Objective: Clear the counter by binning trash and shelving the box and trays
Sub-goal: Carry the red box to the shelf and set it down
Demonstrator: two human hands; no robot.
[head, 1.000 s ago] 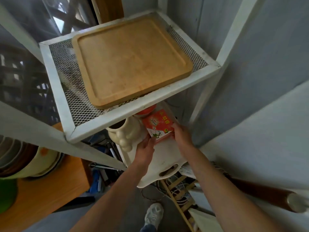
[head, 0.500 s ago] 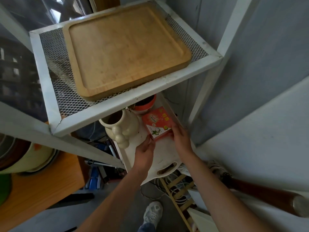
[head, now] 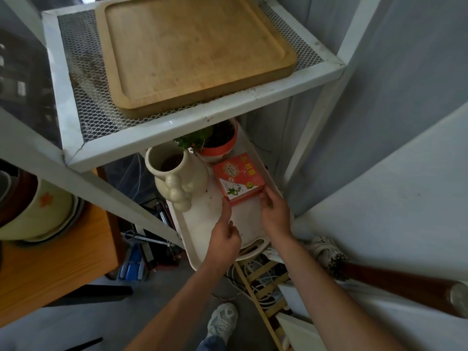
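A red box (head: 238, 176) with a cartoon print rests on a white plastic tray (head: 202, 224) on the lower level of a white metal rack (head: 202, 117). My left hand (head: 224, 236) touches the box's near-left corner with its fingertips. My right hand (head: 274, 214) holds the near-right corner, so the box sits between both hands. A square wooden tray (head: 192, 49) lies flat on the mesh top shelf.
A cream vase (head: 177, 178) and an orange plant pot (head: 220, 145) stand on the white tray, left of and behind the box. Stacked bowls (head: 38, 211) sit on a wooden table (head: 50, 262) at left. A brown cylinder (head: 405, 287) lies at right. Cables fill a slatted rack (head: 263, 279) below.
Both hands have pushed the red box further back on the white tray, toward the plant pot. The view has tilted down, so more of the lower shelf shows.
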